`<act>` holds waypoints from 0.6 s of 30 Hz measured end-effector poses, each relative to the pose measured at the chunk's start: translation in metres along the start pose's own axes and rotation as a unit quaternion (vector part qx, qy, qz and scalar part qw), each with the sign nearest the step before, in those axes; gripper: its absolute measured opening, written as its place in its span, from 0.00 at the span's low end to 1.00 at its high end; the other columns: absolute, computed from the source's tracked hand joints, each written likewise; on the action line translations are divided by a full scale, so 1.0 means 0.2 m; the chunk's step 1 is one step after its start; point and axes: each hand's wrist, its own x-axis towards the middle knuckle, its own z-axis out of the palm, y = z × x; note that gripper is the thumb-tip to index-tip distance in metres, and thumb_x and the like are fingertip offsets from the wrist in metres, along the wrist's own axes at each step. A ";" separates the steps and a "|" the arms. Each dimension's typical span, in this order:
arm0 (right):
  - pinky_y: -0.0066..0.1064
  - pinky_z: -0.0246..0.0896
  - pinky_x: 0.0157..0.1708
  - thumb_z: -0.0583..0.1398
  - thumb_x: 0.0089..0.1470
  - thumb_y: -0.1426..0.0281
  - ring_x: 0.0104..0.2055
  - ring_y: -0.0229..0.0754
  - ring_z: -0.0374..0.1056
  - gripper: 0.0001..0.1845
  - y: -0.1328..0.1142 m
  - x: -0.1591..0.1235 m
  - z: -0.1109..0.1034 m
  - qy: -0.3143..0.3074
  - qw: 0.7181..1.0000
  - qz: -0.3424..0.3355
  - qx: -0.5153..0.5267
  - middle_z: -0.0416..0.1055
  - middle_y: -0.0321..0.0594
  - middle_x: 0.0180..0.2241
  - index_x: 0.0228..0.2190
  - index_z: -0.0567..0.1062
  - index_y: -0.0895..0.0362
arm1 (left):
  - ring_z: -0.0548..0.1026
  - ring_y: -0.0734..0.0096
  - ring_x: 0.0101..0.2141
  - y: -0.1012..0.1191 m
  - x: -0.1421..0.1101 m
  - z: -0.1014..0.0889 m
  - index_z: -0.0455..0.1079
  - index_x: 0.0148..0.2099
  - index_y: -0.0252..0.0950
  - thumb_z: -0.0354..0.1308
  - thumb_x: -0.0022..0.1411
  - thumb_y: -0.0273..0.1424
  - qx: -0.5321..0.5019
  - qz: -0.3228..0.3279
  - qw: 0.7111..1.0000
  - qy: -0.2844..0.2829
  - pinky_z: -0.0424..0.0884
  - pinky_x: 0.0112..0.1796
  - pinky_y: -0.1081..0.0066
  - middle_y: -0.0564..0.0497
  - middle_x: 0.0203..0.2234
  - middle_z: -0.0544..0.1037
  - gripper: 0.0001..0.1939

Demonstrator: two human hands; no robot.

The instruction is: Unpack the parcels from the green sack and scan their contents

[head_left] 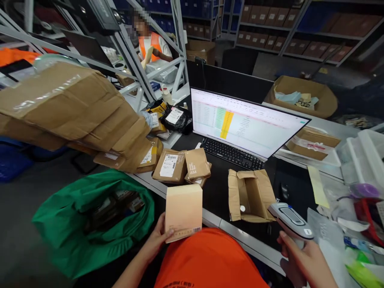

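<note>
My left hand [160, 236] grips a small peach-coloured box [183, 210] by its lower left side, close to my body. A printed strip with a barcode runs along the box's lower edge. On the right, my right hand [303, 252] is wrapped around the handle of a grey and white barcode scanner [292, 220]. An opened cardboard box [252, 196] stands on the desk just left of the scanner, with a small white round item inside. Behind the peach box lie a labelled carton [170, 166] and a smaller brown box [197, 163].
A monitor [240, 120] with a spreadsheet and a keyboard [231, 154] stand at the desk's back. Large cartons [69, 104] lean in from the left, above a green sack [54, 224] of parcels. A mouse [284, 191] lies right. A co-worker [154, 46] works beyond the frame.
</note>
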 end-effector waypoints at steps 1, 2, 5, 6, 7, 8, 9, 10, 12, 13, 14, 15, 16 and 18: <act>0.34 0.66 0.23 0.63 0.47 0.41 0.21 0.45 0.69 0.31 -0.02 0.00 0.00 -0.004 1.000 -0.008 -0.001 0.72 0.44 0.18 0.24 0.79 0.59 | 0.67 0.45 0.63 -0.06 -0.01 0.02 0.58 0.65 0.49 0.73 0.43 0.52 -0.033 -0.031 0.999 0.007 0.65 0.62 0.47 0.46 0.63 0.70 0.50; 0.34 0.66 0.23 0.63 0.47 0.41 0.22 0.46 0.69 0.31 -0.04 0.01 0.00 -0.009 1.000 -0.017 0.000 0.72 0.44 0.19 0.24 0.79 0.58 | 0.68 0.46 0.63 -0.10 -0.01 0.06 0.57 0.66 0.50 0.73 0.43 0.52 -0.059 -0.058 0.997 0.010 0.66 0.62 0.48 0.46 0.63 0.69 0.50; 0.34 0.66 0.24 0.64 0.45 0.40 0.23 0.46 0.69 0.32 -0.09 0.03 0.00 -0.030 0.999 -0.032 -0.011 0.73 0.45 0.20 0.25 0.79 0.59 | 0.68 0.48 0.63 -0.16 0.02 0.18 0.54 0.68 0.47 0.67 0.49 0.55 -0.062 -0.092 0.994 -0.018 0.67 0.61 0.47 0.42 0.62 0.70 0.49; 0.34 0.65 0.24 0.64 0.45 0.40 0.22 0.46 0.69 0.32 -0.11 0.04 0.00 -0.032 0.999 -0.037 -0.019 0.73 0.45 0.20 0.25 0.79 0.59 | 0.68 0.48 0.62 -0.16 0.04 0.22 0.55 0.69 0.45 0.64 0.52 0.56 -0.017 -0.087 0.995 -0.036 0.67 0.60 0.46 0.41 0.61 0.71 0.48; 0.34 0.65 0.24 0.63 0.46 0.40 0.22 0.45 0.69 0.32 -0.12 0.04 0.00 -0.031 0.998 -0.046 -0.028 0.73 0.45 0.20 0.25 0.79 0.59 | 0.69 0.47 0.62 -0.15 0.06 0.26 0.57 0.68 0.44 0.62 0.54 0.57 0.048 -0.075 0.995 -0.054 0.67 0.59 0.46 0.40 0.59 0.73 0.46; 0.34 0.65 0.24 0.63 0.47 0.41 0.22 0.45 0.68 0.32 -0.13 0.04 0.00 -0.032 0.997 -0.055 -0.036 0.72 0.45 0.19 0.25 0.79 0.59 | 0.69 0.47 0.61 -0.13 0.09 0.30 0.61 0.67 0.42 0.61 0.55 0.58 0.118 -0.061 0.989 -0.066 0.68 0.58 0.47 0.39 0.57 0.75 0.43; 0.33 0.65 0.24 0.63 0.47 0.41 0.22 0.45 0.68 0.32 -0.13 0.04 0.00 -0.038 0.996 -0.063 -0.044 0.72 0.44 0.19 0.25 0.79 0.59 | 0.70 0.47 0.60 -0.10 0.12 0.33 0.65 0.64 0.42 0.60 0.56 0.58 0.183 -0.048 0.979 -0.072 0.70 0.57 0.48 0.39 0.55 0.76 0.40; 0.33 0.65 0.24 0.63 0.47 0.41 0.22 0.44 0.68 0.31 -0.14 0.03 0.00 -0.049 0.995 -0.068 -0.049 0.72 0.44 0.19 0.25 0.79 0.59 | 0.72 0.48 0.59 -0.08 0.15 0.36 0.69 0.60 0.42 0.60 0.56 0.58 0.235 -0.039 0.968 -0.073 0.70 0.56 0.51 0.40 0.53 0.78 0.37; 0.33 0.65 0.24 0.64 0.47 0.41 0.22 0.44 0.69 0.31 -0.13 0.01 0.00 -0.070 0.994 -0.069 -0.047 0.73 0.44 0.20 0.27 0.80 0.60 | 0.75 0.51 0.55 -0.04 0.20 0.38 0.74 0.53 0.40 0.59 0.59 0.57 0.294 -0.043 0.952 -0.071 0.71 0.56 0.51 0.41 0.48 0.80 0.30; 0.33 0.64 0.24 0.64 0.47 0.41 0.22 0.44 0.69 0.31 -0.12 0.00 0.00 -0.073 0.994 -0.066 -0.040 0.73 0.44 0.20 0.28 0.80 0.60 | 0.76 0.49 0.53 -0.03 0.22 0.38 0.76 0.49 0.38 0.60 0.59 0.56 0.313 -0.051 0.946 -0.072 0.70 0.55 0.49 0.40 0.44 0.81 0.29; 0.33 0.64 0.24 0.64 0.47 0.41 0.22 0.44 0.69 0.31 -0.10 -0.02 -0.01 -0.069 0.995 -0.064 -0.033 0.73 0.44 0.20 0.29 0.80 0.60 | 0.77 0.45 0.52 -0.02 0.23 0.38 0.76 0.43 0.36 0.61 0.58 0.56 0.338 -0.058 0.937 -0.073 0.68 0.55 0.44 0.39 0.40 0.81 0.28; 0.33 0.64 0.24 0.63 0.47 0.41 0.22 0.44 0.69 0.31 -0.09 -0.04 -0.02 -0.064 0.996 -0.058 -0.028 0.73 0.44 0.20 0.29 0.79 0.59 | 0.76 0.41 0.52 -0.01 0.23 0.36 0.76 0.38 0.35 0.61 0.57 0.57 0.361 -0.061 0.928 -0.076 0.65 0.56 0.41 0.38 0.38 0.81 0.27; 0.33 0.63 0.24 0.63 0.48 0.41 0.22 0.44 0.69 0.31 -0.07 -0.05 -0.04 -0.056 0.997 -0.050 -0.024 0.73 0.44 0.20 0.29 0.79 0.59 | 0.74 0.35 0.53 0.00 0.24 0.35 0.75 0.34 0.36 0.62 0.56 0.57 0.383 -0.062 0.918 -0.079 0.62 0.56 0.36 0.37 0.37 0.81 0.27; 0.33 0.62 0.24 0.61 0.50 0.41 0.22 0.43 0.68 0.31 -0.03 -0.09 -0.07 -0.030 0.999 -0.031 -0.020 0.72 0.44 0.19 0.26 0.78 0.58 | 0.66 0.17 0.58 0.03 0.24 0.31 0.70 0.26 0.38 0.63 0.51 0.59 0.424 -0.059 0.900 -0.086 0.51 0.57 0.27 0.31 0.36 0.79 0.27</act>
